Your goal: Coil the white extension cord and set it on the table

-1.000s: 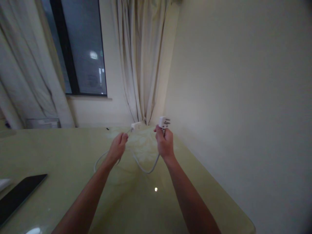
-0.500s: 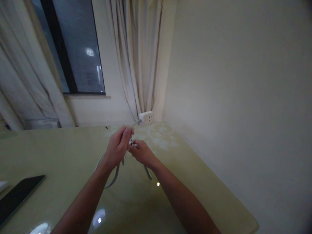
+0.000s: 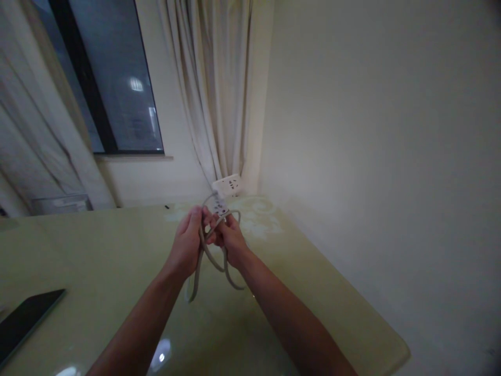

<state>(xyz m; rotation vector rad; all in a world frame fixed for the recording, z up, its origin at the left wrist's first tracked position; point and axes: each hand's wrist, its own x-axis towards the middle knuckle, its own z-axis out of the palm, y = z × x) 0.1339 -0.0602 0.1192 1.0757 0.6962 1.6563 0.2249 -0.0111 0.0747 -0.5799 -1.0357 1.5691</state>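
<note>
Your left hand [image 3: 187, 245] and right hand [image 3: 234, 243] are clamped on the power cord [image 3: 196, 279], now crossed in loops: slack gathered.

The left hand [image 3: 187, 244] and the right hand [image 3: 232, 242] are seen bare, as are the left wrist [image 3: 171, 273] and the right wrist [image 3: 245, 260]. The left forearm [image 3: 139, 321] and the right forearm [image 3: 291, 317] are likewise uncovered for the whole length that is shown, until both are cut off by the lower edge of the view. Each is shaped as a long, smooth taper, broadened at its near end and narrowed toward the hand. The fingers [image 3: 207, 215] are slimly formed; their nails are too blurred to be made out.
</note>
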